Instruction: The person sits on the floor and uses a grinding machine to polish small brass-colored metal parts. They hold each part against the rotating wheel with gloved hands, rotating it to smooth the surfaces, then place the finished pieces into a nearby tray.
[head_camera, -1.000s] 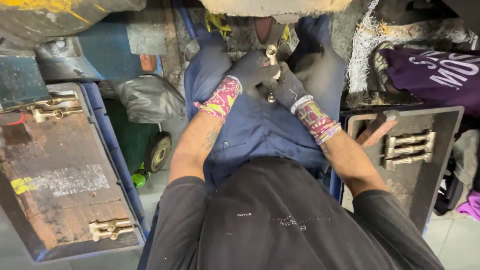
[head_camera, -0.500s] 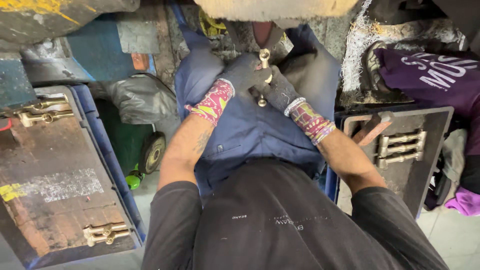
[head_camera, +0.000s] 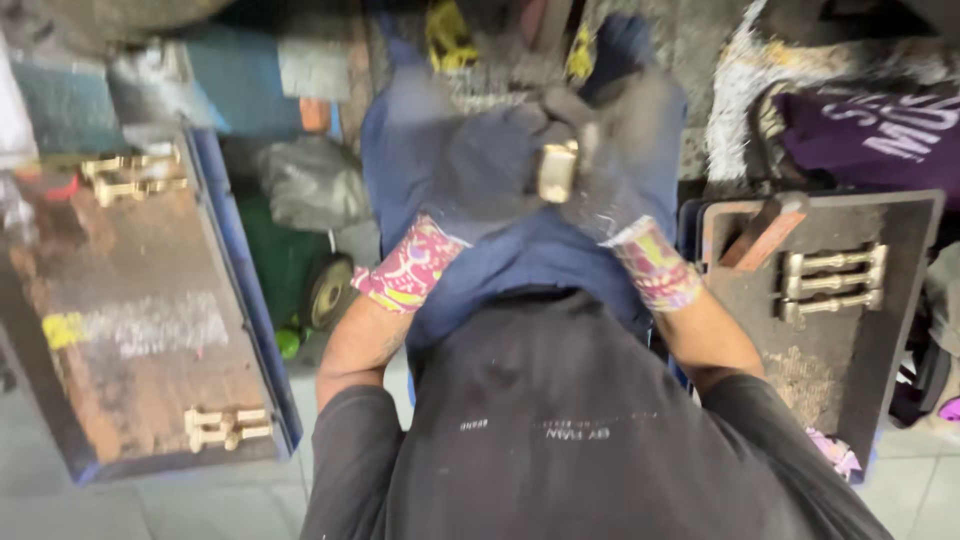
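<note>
Both gloved hands, left hand (head_camera: 490, 165) and right hand (head_camera: 625, 170), are clamped together on one brass fitting (head_camera: 556, 170) at upper centre, over the lap. Finished-looking brass pieces (head_camera: 832, 282) lie on the dark tray (head_camera: 860, 400) at right; more (head_camera: 225, 428) wait on the rusty tray (head_camera: 130, 380) at left.

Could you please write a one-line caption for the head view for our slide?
Two gloved hands, left hand and right hand, hold a brass fitting over the lap, between two trays of brass parts.

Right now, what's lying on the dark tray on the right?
On the tray lie three pale metal bars side by side, and a reddish tool near its top corner. The forearm covers the tray's left edge.
</note>
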